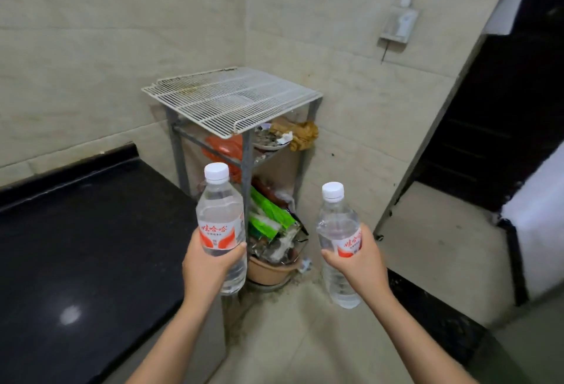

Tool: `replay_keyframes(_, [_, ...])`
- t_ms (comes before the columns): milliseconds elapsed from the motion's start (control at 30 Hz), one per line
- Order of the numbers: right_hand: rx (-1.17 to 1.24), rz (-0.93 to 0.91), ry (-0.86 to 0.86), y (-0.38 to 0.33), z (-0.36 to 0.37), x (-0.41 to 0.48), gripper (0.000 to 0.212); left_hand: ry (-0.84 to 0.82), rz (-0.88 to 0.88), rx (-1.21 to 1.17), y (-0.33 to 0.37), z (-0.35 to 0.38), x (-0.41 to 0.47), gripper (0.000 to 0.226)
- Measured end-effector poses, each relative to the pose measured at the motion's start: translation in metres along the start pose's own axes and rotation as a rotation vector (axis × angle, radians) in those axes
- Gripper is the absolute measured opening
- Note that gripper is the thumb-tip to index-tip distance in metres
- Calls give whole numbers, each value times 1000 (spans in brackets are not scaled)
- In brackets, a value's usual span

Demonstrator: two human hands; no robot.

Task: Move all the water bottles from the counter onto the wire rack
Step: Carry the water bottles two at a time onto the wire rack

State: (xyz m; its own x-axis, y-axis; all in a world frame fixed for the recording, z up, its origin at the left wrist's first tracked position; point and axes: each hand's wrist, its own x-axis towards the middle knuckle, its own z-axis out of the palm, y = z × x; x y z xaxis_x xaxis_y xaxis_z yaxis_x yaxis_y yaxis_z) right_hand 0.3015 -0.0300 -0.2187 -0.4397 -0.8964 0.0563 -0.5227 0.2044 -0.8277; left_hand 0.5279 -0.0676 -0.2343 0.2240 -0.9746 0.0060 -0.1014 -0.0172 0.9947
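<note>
I hold two clear water bottles with white caps and red-and-white labels, both upright in the air. My left hand (pixel 207 261) grips the left bottle (pixel 220 212) around its label. My right hand (pixel 361 264) grips the right bottle (pixel 337 225) the same way. Ahead in the corner stands the wire rack (pixel 232 98), its white grid top bare and a little higher than the bottle caps. The black counter (pixel 85 249) lies to my left with no bottle on the part I see.
The rack's lower shelves hold a dish, orange plastic, a brown cloth (pixel 303 136) and green packets (pixel 268 215). A brown basin (pixel 270 270) sits on the floor under it. A dark doorway (pixel 500 121) opens on the right. Tiled walls close the corner.
</note>
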Motion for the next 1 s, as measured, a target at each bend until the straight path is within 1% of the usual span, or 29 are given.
replay_keyframes(133, [42,-74,-17,14,-37,58,50,56,63,-27,19,56,16,61])
replay_keyframes(233, [51,-128,-33,16,-59,92,49,127,106,-52,35,84,26,59])
replay_keyframes(333, [63,-174,-64,18,-68,120,48,174,123,-60,46,96,31,67])
replay_keyframes(467, [109,-219,-102,6,-69,157,49,244,159,-52,63,103,48,59])
replay_keyframes(533, [137,-247,-111,-4,-67,173,51,261,183,-38,72,105,60,57])
replay_keyframes(600, [167,-285,-103,-18,-66,191,49,280,212,-42,82,108,75,48])
replay_keyframes(700, [207,-343,-97,-41,-63,225,50,318,279,-75,103,114,106,41])
replay_keyframes(867, [271,-427,-76,-85,-57,299,52,312,360,-227,137,126,174,34])
replay_keyframes(1000, [315,-451,-115,-120,-42,366,45,315,356,-345,146,136,238,37])
